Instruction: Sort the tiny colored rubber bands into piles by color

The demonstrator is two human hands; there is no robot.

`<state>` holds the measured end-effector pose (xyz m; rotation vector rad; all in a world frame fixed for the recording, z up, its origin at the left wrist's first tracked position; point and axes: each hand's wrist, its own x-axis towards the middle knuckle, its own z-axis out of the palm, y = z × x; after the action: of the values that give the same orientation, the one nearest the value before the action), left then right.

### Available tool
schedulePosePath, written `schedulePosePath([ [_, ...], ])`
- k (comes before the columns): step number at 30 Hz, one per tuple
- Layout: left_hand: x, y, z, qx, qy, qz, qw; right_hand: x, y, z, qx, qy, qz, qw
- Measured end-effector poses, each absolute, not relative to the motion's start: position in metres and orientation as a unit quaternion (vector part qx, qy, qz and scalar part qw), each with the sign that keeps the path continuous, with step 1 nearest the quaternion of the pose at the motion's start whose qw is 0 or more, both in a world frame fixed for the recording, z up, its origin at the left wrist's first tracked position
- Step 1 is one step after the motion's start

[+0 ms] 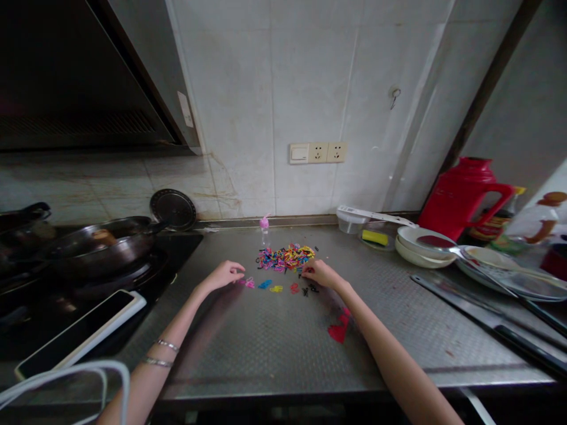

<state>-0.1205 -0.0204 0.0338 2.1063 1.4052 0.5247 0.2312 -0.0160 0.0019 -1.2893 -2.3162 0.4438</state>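
A mixed heap of small coloured loop-like pieces lies on the metal counter; whether they are bands or clips is too small to tell. Before it sit little groups sorted by colour: pink, blue, yellow, red and black. My left hand hovers beside the pink group, fingers bent and slightly apart, holding nothing visible. At the heap's right edge my right hand has its fingertips pinched together, with dark bits showing by them. Behind the heap stands a small clear bottle with a pink top.
A red heart-shaped piece lies near my right forearm. On the left are a phone-like device and a pan on the stove. Bowls, a yellow sponge, a long knife and a red thermos jug occupy the right.
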Motion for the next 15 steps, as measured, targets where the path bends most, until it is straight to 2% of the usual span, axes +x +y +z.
schedulePosePath([
  [7, -0.105, -0.010, 0.043, 0.781, 0.516, 0.219, 0.277, 0.229, -0.020, 0.005, -0.470, -0.840, 0.156, 0.222],
  [15, -0.084, 0.009, 0.050, 0.731, 0.525, 0.337, 0.276, 0.233, -0.020, 0.011, -0.475, -0.826, 0.175, 0.246],
])
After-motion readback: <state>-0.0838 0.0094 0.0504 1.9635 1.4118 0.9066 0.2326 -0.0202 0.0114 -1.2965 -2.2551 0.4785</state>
